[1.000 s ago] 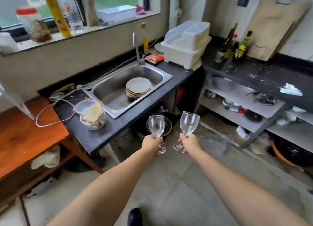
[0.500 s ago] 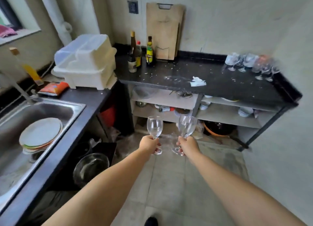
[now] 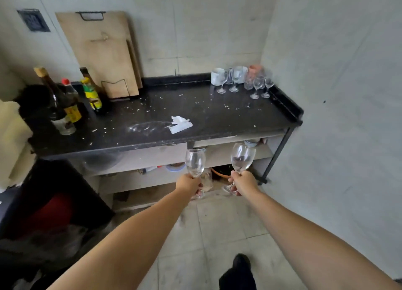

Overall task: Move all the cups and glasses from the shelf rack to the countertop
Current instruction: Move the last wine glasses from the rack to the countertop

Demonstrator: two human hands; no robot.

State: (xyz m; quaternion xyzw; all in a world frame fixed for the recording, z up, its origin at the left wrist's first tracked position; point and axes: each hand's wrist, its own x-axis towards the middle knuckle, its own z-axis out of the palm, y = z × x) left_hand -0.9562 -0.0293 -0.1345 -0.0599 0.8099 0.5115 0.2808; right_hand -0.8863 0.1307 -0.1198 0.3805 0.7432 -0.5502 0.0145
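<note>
My left hand (image 3: 189, 184) grips the stem of a clear wine glass (image 3: 195, 162), held upright in front of the counter's lower shelves. A second, wider wine glass (image 3: 242, 157) is gripped by its stem in my right hand (image 3: 243, 182), tilted slightly right. Both hang over the floor, short of the black countertop (image 3: 217, 113). At the countertop's back right corner stands a cluster of several stemmed glasses (image 3: 256, 86), with white cups (image 3: 218, 76) and a pinkish cup (image 3: 255, 69) behind them.
Bottles (image 3: 65, 102) stand at the counter's left, a wooden cutting board (image 3: 102, 52) leans on the back wall, and a crumpled white paper (image 3: 180, 124) lies mid-counter among crumbs. Bowls sit on the shelves below. The wall is close on the right.
The view has swung right from the sink to face the black countertop, which is now nearer. Both hands still hold their glasses out in front, now spread a little wider apart.
</note>
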